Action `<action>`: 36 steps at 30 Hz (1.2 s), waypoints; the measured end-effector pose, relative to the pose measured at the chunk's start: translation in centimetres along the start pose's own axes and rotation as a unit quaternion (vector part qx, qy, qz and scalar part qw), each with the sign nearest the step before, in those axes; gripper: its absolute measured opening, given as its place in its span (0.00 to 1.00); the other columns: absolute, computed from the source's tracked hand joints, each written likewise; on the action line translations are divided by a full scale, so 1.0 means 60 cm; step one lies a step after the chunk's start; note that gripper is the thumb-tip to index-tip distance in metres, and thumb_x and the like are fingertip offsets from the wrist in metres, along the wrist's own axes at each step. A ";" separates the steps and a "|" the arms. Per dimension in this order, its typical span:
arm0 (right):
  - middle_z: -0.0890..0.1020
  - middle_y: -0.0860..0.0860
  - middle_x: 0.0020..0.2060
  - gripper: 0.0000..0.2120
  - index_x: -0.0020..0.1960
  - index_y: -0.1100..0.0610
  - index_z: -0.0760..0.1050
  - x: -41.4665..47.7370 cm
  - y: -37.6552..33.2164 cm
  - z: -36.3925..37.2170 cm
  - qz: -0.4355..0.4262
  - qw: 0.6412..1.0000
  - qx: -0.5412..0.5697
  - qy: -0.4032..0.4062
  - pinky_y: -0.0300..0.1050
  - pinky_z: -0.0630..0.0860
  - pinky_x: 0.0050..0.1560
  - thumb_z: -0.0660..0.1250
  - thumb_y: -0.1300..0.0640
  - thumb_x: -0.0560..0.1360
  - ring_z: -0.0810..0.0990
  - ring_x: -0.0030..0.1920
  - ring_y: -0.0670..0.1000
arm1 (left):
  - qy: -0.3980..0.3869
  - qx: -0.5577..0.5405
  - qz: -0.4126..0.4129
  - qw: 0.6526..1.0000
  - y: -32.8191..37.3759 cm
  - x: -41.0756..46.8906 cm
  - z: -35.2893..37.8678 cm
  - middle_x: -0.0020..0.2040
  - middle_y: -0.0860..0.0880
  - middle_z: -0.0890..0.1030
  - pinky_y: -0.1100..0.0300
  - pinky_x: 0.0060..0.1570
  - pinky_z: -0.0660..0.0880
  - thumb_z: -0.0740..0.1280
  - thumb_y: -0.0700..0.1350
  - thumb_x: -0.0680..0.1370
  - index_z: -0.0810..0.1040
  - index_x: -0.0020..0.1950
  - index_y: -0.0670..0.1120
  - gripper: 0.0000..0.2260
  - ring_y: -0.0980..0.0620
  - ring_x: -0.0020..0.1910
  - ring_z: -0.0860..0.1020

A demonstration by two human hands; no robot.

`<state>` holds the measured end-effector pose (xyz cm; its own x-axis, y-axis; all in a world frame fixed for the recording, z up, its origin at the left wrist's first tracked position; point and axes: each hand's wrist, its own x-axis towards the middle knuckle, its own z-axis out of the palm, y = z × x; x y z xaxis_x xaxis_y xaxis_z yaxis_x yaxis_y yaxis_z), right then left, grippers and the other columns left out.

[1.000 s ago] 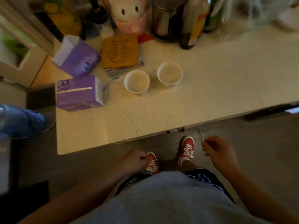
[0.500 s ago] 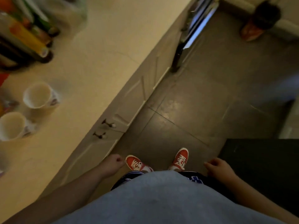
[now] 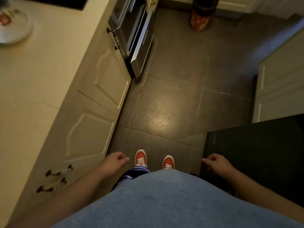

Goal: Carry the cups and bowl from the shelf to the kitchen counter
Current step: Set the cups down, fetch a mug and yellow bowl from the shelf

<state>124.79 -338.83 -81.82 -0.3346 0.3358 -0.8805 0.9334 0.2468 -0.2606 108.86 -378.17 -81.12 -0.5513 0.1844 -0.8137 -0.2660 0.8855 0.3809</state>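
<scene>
The cream kitchen counter (image 3: 37, 83) runs along the left of the head view. No cup or bowl shows on it now; the two white cups are out of frame. My left hand (image 3: 115, 161) hangs by my hip beside the cabinet doors, fingers loosely curled, holding nothing. My right hand (image 3: 215, 162) hangs on the other side over a dark surface, also curled and empty. My red shoes (image 3: 141, 157) point ahead on the dark tiled floor.
A white plate (image 3: 14, 28) with a red mark lies at the counter's far left. A steel oven door (image 3: 139, 41) stands ajar beyond the cabinets (image 3: 92, 129). A red and dark bin (image 3: 202, 15) stands far ahead. A black block (image 3: 256, 153) and pale cabinets (image 3: 279, 79) border the right.
My view has swung right, away from the counter; the two white cups slid out of frame on the left. Both hands stayed low and empty at my sides.
</scene>
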 end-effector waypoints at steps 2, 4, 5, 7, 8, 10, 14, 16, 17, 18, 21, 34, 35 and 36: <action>0.82 0.55 0.45 0.08 0.49 0.55 0.77 0.027 -0.042 -0.032 -0.011 1.000 0.016 -0.007 0.50 0.79 0.45 0.67 0.50 0.75 0.82 0.45 0.54 | -0.009 0.005 -0.014 1.000 0.013 0.010 -0.011 0.47 0.52 0.82 0.59 0.44 0.73 0.66 0.54 0.77 0.80 0.49 0.52 0.07 0.55 0.47 0.79; 0.82 0.55 0.46 0.09 0.49 0.56 0.77 0.054 -0.086 -0.063 -0.022 0.999 0.023 -0.010 0.48 0.78 0.42 0.67 0.50 0.76 0.82 0.46 0.54 | -0.024 0.021 -0.030 0.999 0.020 0.024 -0.029 0.47 0.54 0.81 0.61 0.42 0.72 0.65 0.56 0.77 0.78 0.47 0.55 0.06 0.57 0.47 0.79; 0.82 0.56 0.46 0.10 0.49 0.56 0.77 0.065 -0.104 -0.074 -0.030 0.999 0.026 -0.010 0.47 0.78 0.41 0.67 0.50 0.75 0.82 0.46 0.54 | -0.028 0.032 -0.034 0.999 0.021 0.030 -0.038 0.47 0.54 0.81 0.61 0.42 0.72 0.65 0.56 0.77 0.78 0.47 0.56 0.06 0.58 0.47 0.78; 0.82 0.56 0.45 0.10 0.49 0.56 0.77 0.096 -0.148 -0.101 -0.050 0.998 0.036 -0.010 0.45 0.78 0.39 0.68 0.49 0.75 0.82 0.45 0.55 | -0.035 0.050 -0.042 0.997 0.031 0.060 -0.064 0.46 0.54 0.81 0.61 0.41 0.72 0.65 0.56 0.77 0.78 0.46 0.55 0.07 0.57 0.46 0.79; 0.82 0.55 0.45 0.10 0.49 0.56 0.77 0.111 -0.172 -0.114 -0.059 0.998 0.037 -0.009 0.45 0.78 0.39 0.68 0.49 0.75 0.83 0.45 0.54 | -0.038 0.054 -0.048 0.997 0.039 0.079 -0.079 0.45 0.53 0.81 0.61 0.41 0.73 0.66 0.56 0.77 0.78 0.46 0.54 0.07 0.56 0.45 0.79; 0.83 0.55 0.44 0.11 0.48 0.56 0.77 0.143 -0.221 -0.140 -0.073 0.996 0.041 -0.002 0.46 0.79 0.40 0.68 0.48 0.75 0.83 0.45 0.54 | -0.039 0.060 -0.056 0.996 0.065 0.126 -0.116 0.43 0.51 0.81 0.60 0.40 0.73 0.66 0.55 0.77 0.79 0.46 0.51 0.09 0.53 0.44 0.79; 0.83 0.57 0.41 0.13 0.48 0.60 0.77 0.187 -0.290 -0.191 -0.060 0.995 0.075 0.035 0.48 0.79 0.42 0.69 0.49 0.74 0.83 0.42 0.54 | -0.041 0.084 -0.052 0.994 0.148 0.226 -0.201 0.44 0.49 0.82 0.57 0.43 0.74 0.66 0.54 0.78 0.79 0.47 0.48 0.10 0.51 0.44 0.80; 0.83 0.58 0.40 0.13 0.47 0.60 0.77 0.197 -0.308 -0.214 -0.043 0.993 0.099 0.052 0.46 0.79 0.39 0.69 0.50 0.74 0.82 0.40 0.53 | -0.041 0.095 -0.040 0.994 0.206 0.269 -0.241 0.42 0.48 0.82 0.57 0.42 0.74 0.66 0.53 0.78 0.78 0.44 0.48 0.09 0.50 0.44 0.80; 0.83 0.58 0.40 0.12 0.47 0.60 0.77 0.201 -0.314 -0.227 -0.031 0.992 0.108 0.060 0.46 0.78 0.38 0.69 0.50 0.75 0.82 0.40 0.54 | -0.045 0.103 -0.030 0.993 0.239 0.290 -0.260 0.40 0.49 0.81 0.58 0.40 0.73 0.66 0.53 0.78 0.78 0.42 0.49 0.09 0.51 0.42 0.79; 0.83 0.58 0.41 0.12 0.47 0.60 0.77 0.204 -0.317 -0.240 -0.018 0.991 0.118 0.068 0.46 0.78 0.38 0.69 0.50 0.75 0.82 0.41 0.55 | -0.050 0.112 -0.016 0.992 0.273 0.312 -0.278 0.38 0.50 0.81 0.58 0.38 0.72 0.66 0.53 0.78 0.77 0.41 0.49 0.10 0.52 0.40 0.79; 0.83 0.59 0.41 0.11 0.47 0.60 0.77 0.209 -0.313 -0.279 0.029 0.982 0.166 0.085 0.46 0.78 0.36 0.68 0.51 0.75 0.83 0.43 0.58 | -0.065 0.136 0.028 0.988 0.385 0.369 -0.317 0.38 0.48 0.81 0.57 0.39 0.73 0.66 0.53 0.78 0.79 0.42 0.47 0.11 0.51 0.39 0.79; 0.82 0.57 0.33 0.09 0.42 0.58 0.78 0.329 -0.266 -0.429 0.146 0.954 0.242 0.103 0.44 0.76 0.32 0.72 0.52 0.73 0.81 0.33 0.55 | -0.114 0.125 0.110 0.979 0.845 0.548 -0.308 0.42 0.45 0.81 0.55 0.42 0.76 0.66 0.52 0.78 0.78 0.45 0.48 0.08 0.49 0.40 0.79; 0.82 0.57 0.33 0.09 0.42 0.58 0.78 0.343 -0.273 -0.449 0.144 0.955 0.239 0.099 0.44 0.75 0.33 0.72 0.52 0.73 0.81 0.33 0.55 | -0.116 0.130 0.107 0.979 0.866 0.557 -0.311 0.42 0.45 0.81 0.54 0.43 0.76 0.65 0.51 0.79 0.78 0.46 0.48 0.08 0.49 0.40 0.79; 0.82 0.56 0.33 0.09 0.41 0.57 0.78 0.354 -0.285 -0.472 0.141 0.957 0.233 0.094 0.44 0.75 0.33 0.72 0.52 0.73 0.81 0.33 0.55 | -0.118 0.138 0.102 0.978 0.883 0.567 -0.314 0.43 0.44 0.82 0.52 0.44 0.77 0.65 0.51 0.79 0.78 0.47 0.48 0.08 0.47 0.41 0.80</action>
<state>98.08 -310.18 -84.86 -0.0363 0.4983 -0.8662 0.9317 -0.2966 -0.2097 61.10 -333.00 -80.31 -0.3646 0.4340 -0.8238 0.0724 0.8953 0.4396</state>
